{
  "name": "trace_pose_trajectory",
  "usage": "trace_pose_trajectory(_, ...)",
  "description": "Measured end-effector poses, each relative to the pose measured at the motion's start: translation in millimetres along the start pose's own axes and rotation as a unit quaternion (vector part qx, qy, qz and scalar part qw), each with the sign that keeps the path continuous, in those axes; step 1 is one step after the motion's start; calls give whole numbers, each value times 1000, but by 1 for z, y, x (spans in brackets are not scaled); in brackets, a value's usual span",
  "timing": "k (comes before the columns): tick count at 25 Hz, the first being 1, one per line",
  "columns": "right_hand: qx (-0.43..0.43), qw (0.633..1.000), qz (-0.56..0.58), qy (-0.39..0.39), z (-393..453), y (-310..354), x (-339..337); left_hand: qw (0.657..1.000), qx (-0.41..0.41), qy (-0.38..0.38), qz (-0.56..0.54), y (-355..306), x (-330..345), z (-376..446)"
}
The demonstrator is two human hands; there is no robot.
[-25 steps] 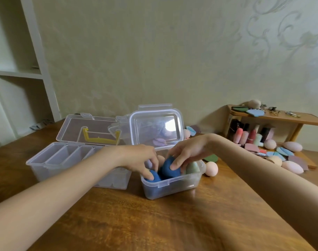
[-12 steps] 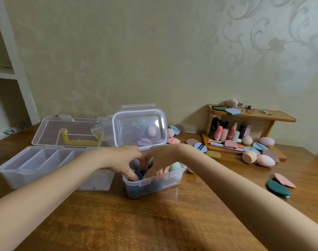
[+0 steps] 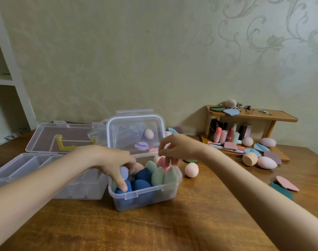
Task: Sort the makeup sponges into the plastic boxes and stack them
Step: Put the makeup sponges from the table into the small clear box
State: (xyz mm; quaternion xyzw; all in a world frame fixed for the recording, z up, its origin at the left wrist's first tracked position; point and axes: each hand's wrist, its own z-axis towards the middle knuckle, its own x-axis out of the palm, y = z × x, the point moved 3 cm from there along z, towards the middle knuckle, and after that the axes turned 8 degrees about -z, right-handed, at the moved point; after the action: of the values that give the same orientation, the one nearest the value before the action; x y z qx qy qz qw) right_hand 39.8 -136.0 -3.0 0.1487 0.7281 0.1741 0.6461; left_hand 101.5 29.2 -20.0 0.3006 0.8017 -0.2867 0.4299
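A small clear plastic box (image 3: 145, 192) stands open on the wooden table, its lid (image 3: 134, 131) upright behind it. It holds several sponges: dark blue (image 3: 141, 184), sage green (image 3: 157, 176), pink (image 3: 161, 163) and lilac (image 3: 124, 173). My left hand (image 3: 116, 164) reaches into the box's left side, and a fingertip presses a blue sponge (image 3: 122, 191) beside the lilac one. My right hand (image 3: 174, 149) hovers over the box's far right corner, its blurred fingers hanging loosely just above the pink sponge and holding nothing that I can see.
A larger clear box with compartments (image 3: 13, 171) sits to the left, its lid (image 3: 64, 136) open with a yellow handle. A peach egg sponge (image 3: 191, 170) lies right of the small box. More sponges (image 3: 266, 162) and flat puffs (image 3: 287, 183) lie near a wooden shelf (image 3: 254, 115).
My right hand has lifted out of the small box and now hangs above its far corner. My left hand stays inside the box on the blue sponges.
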Motion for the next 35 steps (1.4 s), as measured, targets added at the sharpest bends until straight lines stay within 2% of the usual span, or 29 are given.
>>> trace_pose_trajectory(2,42,997,5,-69,4,-22,-11,999,-16,29,2,0,0,-2)
trace_pose_trajectory(3,59,996,11,-73,6,-30,-11,999,-20,40,3,0,0,-2)
trace_pose_trajectory(6,83,996,-34,-25,13,-45,3,998,-29,59,7,-1,0,-2)
trace_pose_trajectory(9,57,997,-53,-20,18,-46,16,998,-34,54,10,-2,1,-2)
trace_pose_trajectory(14,24,994,-94,44,26,-43,34,998,-38,55,-1,-2,3,-1)
trace_pose_trajectory(19,48,993,-51,-100,32,-40,35,999,-33,42,-9,-2,4,-1)
trace_pose_trajectory(23,88,983,-2,-158,44,-51,37,999,-20,22,-35,0,5,-4)
trace_pose_trajectory(26,154,965,0,-211,39,-67,22,999,-3,2,-49,0,7,-5)
trace_pose_trajectory(28,193,963,-35,-187,31,-79,15,998,16,-20,-53,-4,8,-3)
trace_pose_trajectory(30,213,968,-89,-100,23,-86,17,996,34,-44,-74,-11,8,2)
trace_pose_trajectory(32,213,971,-88,-59,15,-88,19,992,51,-63,-92,-20,8,6)
trace_pose_trajectory(35,188,969,-83,-134,3,-87,7,986,66,-95,-120,-22,6,1)
